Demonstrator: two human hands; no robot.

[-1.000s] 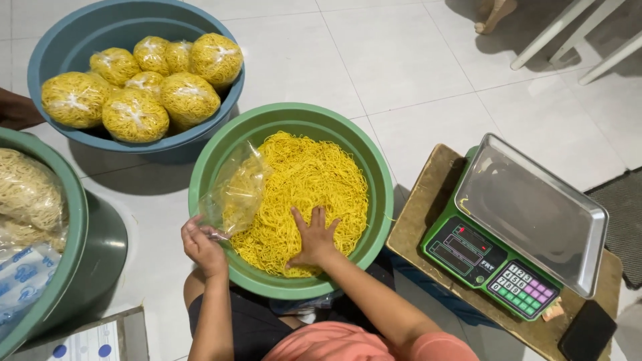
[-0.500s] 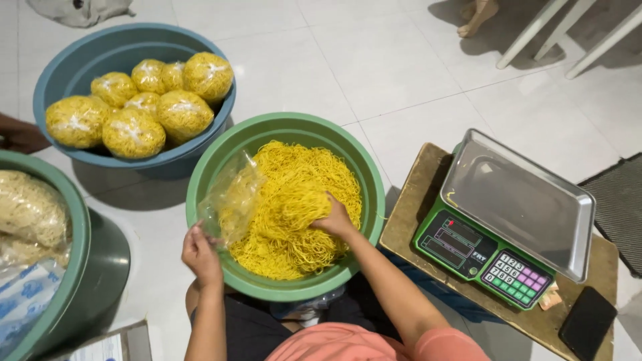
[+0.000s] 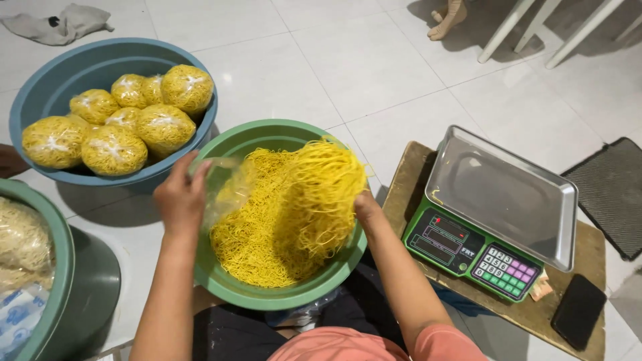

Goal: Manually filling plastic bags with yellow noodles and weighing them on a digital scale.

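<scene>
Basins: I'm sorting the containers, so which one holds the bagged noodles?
The blue basin at top left; its noodles sit in tied clear bags, while the green basin holds loose noodles.

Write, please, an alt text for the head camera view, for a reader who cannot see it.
A person's right hand lifts a bunch of yellow noodles from a green basin while the left hand holds a clear plastic bag beside it. A blue basin of bagged noodles sits behind, a green scale at right.

White tile floor (image 3: 281, 73) w/ blue basin (image 3: 40, 100), green basin (image 3: 267, 294), grey rag (image 3: 63, 21), dark mat (image 3: 612, 194).
</scene>
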